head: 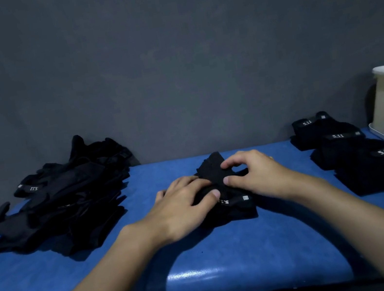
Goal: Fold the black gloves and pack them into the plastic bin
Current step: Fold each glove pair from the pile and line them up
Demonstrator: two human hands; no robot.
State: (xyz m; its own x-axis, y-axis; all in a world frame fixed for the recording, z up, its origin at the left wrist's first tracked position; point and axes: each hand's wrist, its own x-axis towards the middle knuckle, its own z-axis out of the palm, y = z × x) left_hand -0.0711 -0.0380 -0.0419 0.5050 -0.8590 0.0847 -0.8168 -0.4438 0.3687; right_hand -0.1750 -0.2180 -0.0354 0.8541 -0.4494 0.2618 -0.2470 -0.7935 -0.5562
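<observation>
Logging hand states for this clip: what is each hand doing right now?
Left hand: open, fingers pressing down on the glove.
Right hand: closed, pinching the same glove between thumb and fingers.

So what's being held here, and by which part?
The glove at centre. The right hand pinches its far, folded-over end between thumb and fingers, while the left hand only presses flat on its middle.

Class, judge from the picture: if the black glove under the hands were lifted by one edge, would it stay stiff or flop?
Probably floppy: the glove bunches where the right hand pinches it. Likely light, as the loose pile lies limp and crumpled.
</observation>
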